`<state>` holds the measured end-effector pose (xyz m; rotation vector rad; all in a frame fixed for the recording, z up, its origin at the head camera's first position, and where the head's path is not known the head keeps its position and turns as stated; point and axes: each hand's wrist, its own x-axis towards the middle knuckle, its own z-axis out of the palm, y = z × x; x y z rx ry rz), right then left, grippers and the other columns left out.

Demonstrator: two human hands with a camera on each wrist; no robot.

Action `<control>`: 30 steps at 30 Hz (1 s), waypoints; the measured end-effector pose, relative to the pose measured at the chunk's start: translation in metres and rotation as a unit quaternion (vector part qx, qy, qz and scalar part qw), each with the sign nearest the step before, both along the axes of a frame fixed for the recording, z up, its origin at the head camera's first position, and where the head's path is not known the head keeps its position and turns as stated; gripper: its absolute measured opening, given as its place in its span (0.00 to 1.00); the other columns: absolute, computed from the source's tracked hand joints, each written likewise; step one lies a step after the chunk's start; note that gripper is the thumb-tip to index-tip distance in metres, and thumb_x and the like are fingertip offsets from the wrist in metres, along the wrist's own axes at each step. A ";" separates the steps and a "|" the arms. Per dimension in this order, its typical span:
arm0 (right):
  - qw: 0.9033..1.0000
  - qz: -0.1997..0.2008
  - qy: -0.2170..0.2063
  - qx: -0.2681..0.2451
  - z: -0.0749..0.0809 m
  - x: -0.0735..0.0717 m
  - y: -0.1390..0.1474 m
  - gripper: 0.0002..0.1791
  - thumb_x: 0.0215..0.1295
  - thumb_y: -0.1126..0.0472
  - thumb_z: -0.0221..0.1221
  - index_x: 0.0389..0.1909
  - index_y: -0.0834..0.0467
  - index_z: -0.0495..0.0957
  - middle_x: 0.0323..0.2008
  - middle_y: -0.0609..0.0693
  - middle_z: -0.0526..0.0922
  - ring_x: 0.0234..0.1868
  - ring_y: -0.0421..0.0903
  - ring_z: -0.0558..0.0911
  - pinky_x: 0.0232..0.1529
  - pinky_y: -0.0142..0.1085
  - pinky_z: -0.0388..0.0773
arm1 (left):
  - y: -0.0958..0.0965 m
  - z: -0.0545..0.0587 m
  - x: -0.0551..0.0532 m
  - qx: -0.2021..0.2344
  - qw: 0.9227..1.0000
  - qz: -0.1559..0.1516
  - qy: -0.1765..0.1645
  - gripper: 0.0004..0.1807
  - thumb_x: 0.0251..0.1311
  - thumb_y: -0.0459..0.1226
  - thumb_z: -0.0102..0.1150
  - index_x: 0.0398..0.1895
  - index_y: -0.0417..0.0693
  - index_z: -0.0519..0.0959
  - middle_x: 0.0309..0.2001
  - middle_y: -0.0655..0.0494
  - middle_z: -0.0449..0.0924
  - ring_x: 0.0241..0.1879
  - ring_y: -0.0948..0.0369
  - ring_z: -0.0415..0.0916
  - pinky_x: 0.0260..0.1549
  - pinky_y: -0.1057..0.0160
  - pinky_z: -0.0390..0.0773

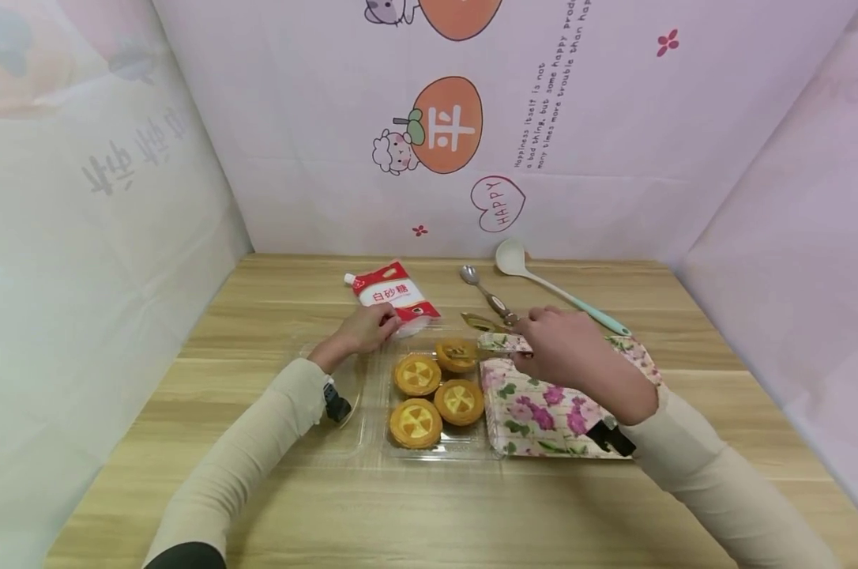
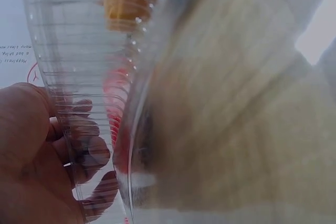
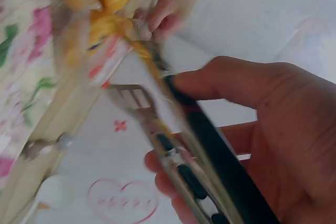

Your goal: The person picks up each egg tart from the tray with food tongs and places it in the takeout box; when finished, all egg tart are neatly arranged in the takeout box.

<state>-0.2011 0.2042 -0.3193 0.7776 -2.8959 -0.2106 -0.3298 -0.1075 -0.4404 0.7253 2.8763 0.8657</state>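
Observation:
My right hand (image 1: 564, 352) holds a pair of gold tongs (image 3: 178, 114) with dark green grips. The tongs' arms are spread; one tip lies over the back right egg tart (image 1: 457, 365), the other arm stands out beyond the container. My left hand (image 1: 366, 328) grips the back of a clear plastic container (image 1: 436, 454); in the left wrist view its fingers (image 2: 97, 153) show through the ribbed clear wall. Several egg tarts (image 1: 416, 423) sit inside the container. Its clear lid (image 1: 329, 450) lies folded open to the left, under my left forearm.
A floral tray (image 1: 543, 419) adjoins the container's right side, partly beneath my right hand. Behind the container lie a red and white pouch (image 1: 397, 292), a silver spoon (image 1: 469, 275) with a brown handle, and a white ladle (image 1: 512, 259) with a mint handle. Fabric walls (image 1: 578, 213) enclose the table.

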 end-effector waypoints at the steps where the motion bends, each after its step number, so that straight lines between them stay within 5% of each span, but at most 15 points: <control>1: 1.000 0.001 0.002 -0.009 0.000 0.000 0.006 0.14 0.58 0.50 0.65 0.34 0.58 0.81 0.25 0.47 0.74 0.22 0.43 0.71 0.18 0.37 0.67 | 0.000 0.000 0.000 -0.001 1.000 -0.001 0.002 0.10 0.73 0.41 0.50 0.35 0.46 0.76 0.26 0.55 0.74 0.26 0.60 0.70 0.29 0.63 0.70; 10: 0.997 0.041 0.029 -0.052 -0.019 -0.005 0.036 0.22 0.54 0.48 0.68 0.42 0.60 0.82 0.33 0.51 0.82 0.27 0.44 0.78 0.21 0.38 0.73 | 0.002 0.003 -0.002 -0.010 1.000 -0.003 0.008 0.10 0.72 0.41 0.50 0.35 0.45 0.76 0.27 0.54 0.74 0.27 0.59 0.69 0.31 0.62 0.69; 17: 0.996 0.039 0.011 -0.077 -0.015 -0.002 0.039 0.22 0.55 0.49 0.68 0.45 0.60 0.82 0.37 0.53 0.83 0.26 0.42 0.77 0.21 0.37 0.73 | 0.004 0.004 0.000 -0.014 1.000 -0.006 0.006 0.11 0.72 0.41 0.50 0.35 0.46 0.76 0.27 0.55 0.74 0.27 0.59 0.70 0.30 0.62 0.70; 24: 0.987 -0.082 -0.029 -0.138 -0.008 -0.003 0.071 0.26 0.63 0.51 0.59 0.53 0.69 0.75 0.43 0.65 0.80 0.25 0.47 0.76 0.22 0.40 0.71 | -0.004 0.004 0.001 0.008 0.999 0.025 -0.021 0.12 0.74 0.44 0.47 0.38 0.49 0.76 0.29 0.54 0.75 0.28 0.58 0.71 0.30 0.61 0.71; 30: 0.948 -0.221 -0.110 -0.201 -0.021 -0.004 0.130 0.19 0.65 0.51 0.54 0.32 0.65 0.73 0.22 0.56 0.74 0.17 0.47 0.70 0.15 0.39 0.67 | -0.041 0.015 0.012 0.029 0.997 0.074 -0.007 0.13 0.72 0.42 0.48 0.48 0.44 0.78 0.36 0.49 0.78 0.35 0.53 0.75 0.34 0.55 0.76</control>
